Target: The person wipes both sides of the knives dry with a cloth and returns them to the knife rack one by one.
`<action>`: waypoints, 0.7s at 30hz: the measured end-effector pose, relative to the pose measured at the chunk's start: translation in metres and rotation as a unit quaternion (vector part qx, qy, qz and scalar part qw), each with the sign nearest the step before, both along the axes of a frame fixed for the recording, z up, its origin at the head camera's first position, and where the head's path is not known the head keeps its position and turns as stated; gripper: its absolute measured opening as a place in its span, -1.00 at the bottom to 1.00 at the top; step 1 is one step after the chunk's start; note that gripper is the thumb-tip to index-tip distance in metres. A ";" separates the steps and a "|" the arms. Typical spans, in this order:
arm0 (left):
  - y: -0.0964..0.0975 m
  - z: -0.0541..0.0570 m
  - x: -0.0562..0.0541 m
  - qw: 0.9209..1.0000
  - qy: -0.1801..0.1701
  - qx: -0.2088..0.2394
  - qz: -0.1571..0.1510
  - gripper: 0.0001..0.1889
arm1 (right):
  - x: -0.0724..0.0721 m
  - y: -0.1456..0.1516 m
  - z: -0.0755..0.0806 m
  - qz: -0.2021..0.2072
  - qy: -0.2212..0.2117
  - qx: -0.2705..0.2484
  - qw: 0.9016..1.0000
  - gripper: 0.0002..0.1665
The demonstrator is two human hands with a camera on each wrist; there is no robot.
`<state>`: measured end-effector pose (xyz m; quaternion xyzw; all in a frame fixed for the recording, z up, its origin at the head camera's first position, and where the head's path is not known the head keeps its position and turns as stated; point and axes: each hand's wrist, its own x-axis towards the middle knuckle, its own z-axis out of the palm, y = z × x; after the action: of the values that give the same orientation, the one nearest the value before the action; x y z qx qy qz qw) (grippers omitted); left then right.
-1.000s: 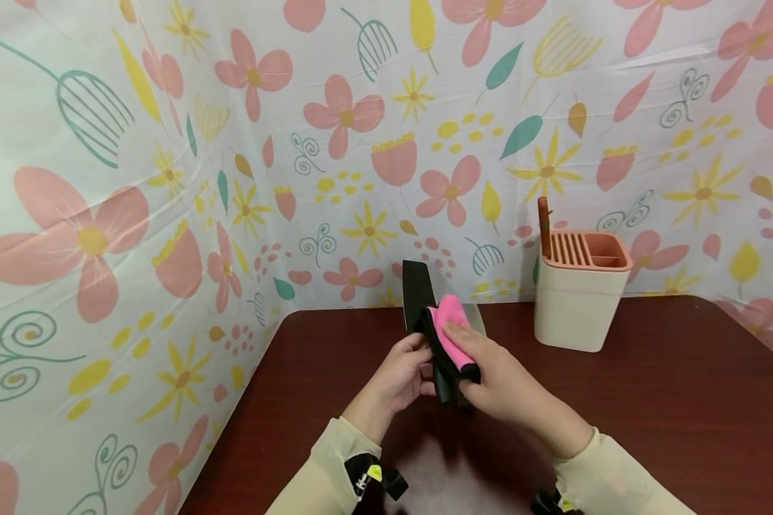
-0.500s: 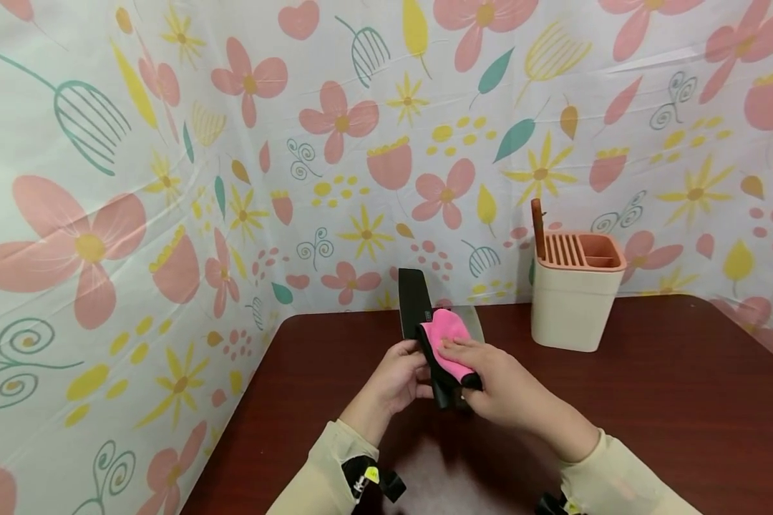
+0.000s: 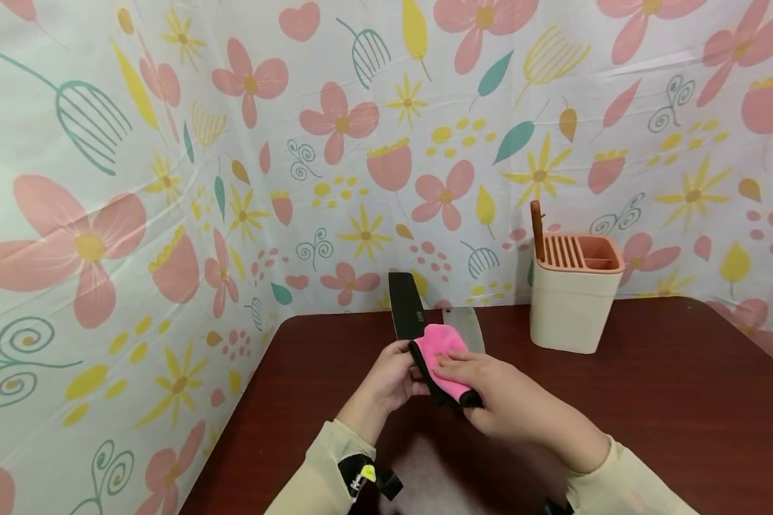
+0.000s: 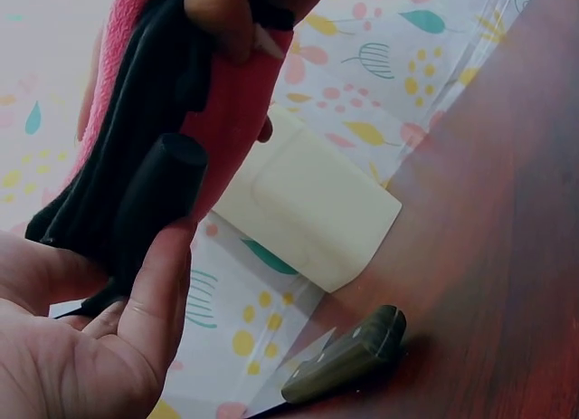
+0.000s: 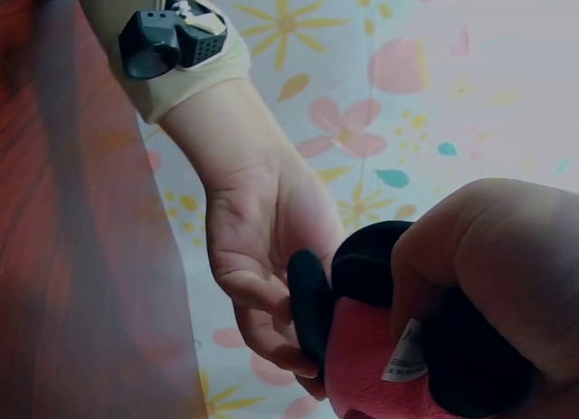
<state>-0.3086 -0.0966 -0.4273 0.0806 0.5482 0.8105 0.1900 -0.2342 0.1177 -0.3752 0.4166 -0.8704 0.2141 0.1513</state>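
My left hand [image 3: 389, 383] grips a knife with a broad black blade [image 3: 405, 304], which points up and away over the table. In the left wrist view its black handle [image 4: 163, 179] sticks out past the fingers. My right hand [image 3: 505, 393] holds a folded pink cloth with black edging [image 3: 441, 350] against the knife, just in front of the left fingers. The cloth hides the lower blade and part of the handle. A white label [image 5: 407, 354] shows on the cloth in the right wrist view.
A second knife with a broad silver blade [image 3: 465, 325] lies on the dark red table [image 3: 657, 400]; its riveted handle [image 4: 344, 356] shows in the left wrist view. At the back right stands a cream knife block [image 3: 573, 307] with an orange slotted top and one brown handle [image 3: 537, 229].
My right hand and the cloth have slid down the knife toward the handle, baring more black blade. The blade tip has swung slightly left and lower. My left hand keeps its grip.
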 end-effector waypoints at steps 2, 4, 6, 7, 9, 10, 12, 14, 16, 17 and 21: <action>-0.001 0.000 0.000 1.000 0.000 0.000 0.001 -0.89 | 0.002 0.000 0.002 0.001 0.001 0.003 1.000 -0.24; -0.001 0.001 0.000 1.000 -0.001 0.000 0.003 -0.89 | 0.004 0.001 0.004 0.007 -0.001 0.006 1.000 -0.22; -0.002 0.001 0.000 1.000 0.001 0.001 0.005 -0.89 | 0.006 0.003 0.006 0.014 -0.007 0.007 1.000 -0.20; -0.002 0.002 0.000 1.000 0.001 0.002 0.005 -0.88 | 0.007 0.004 0.008 0.019 -0.010 0.007 1.000 -0.20; -0.003 0.002 0.000 1.000 0.000 0.002 0.004 -0.87 | 0.009 0.006 0.010 0.029 -0.018 0.006 0.999 -0.20; -0.003 0.003 0.000 1.000 -0.001 0.003 0.004 -0.87 | 0.010 0.007 0.011 0.031 -0.019 0.005 0.999 -0.21; -0.003 0.004 0.000 1.000 0.000 0.004 0.005 -0.87 | 0.012 0.008 0.012 0.037 -0.018 0.006 0.999 -0.24; -0.003 0.004 0.000 1.000 -0.002 0.006 0.004 -0.88 | 0.013 0.010 0.013 0.040 -0.012 0.009 0.999 -0.25; -0.004 0.005 0.000 1.000 0.001 0.006 0.003 -0.87 | 0.015 0.010 0.014 0.040 -0.005 0.013 0.999 -0.26; -0.004 0.005 0.000 1.000 0.002 0.006 0.003 -0.87 | 0.016 0.010 0.014 0.040 -0.004 0.015 0.999 -0.25; -0.004 0.005 0.000 1.000 0.007 0.003 -0.003 -0.86 | 0.020 0.012 0.016 0.043 -0.004 0.021 0.999 -0.25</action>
<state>-0.3085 -0.1008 -0.4227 0.0886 0.5468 0.8111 0.1878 -0.2146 0.1293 -0.3591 0.4555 -0.8569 0.2036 0.1295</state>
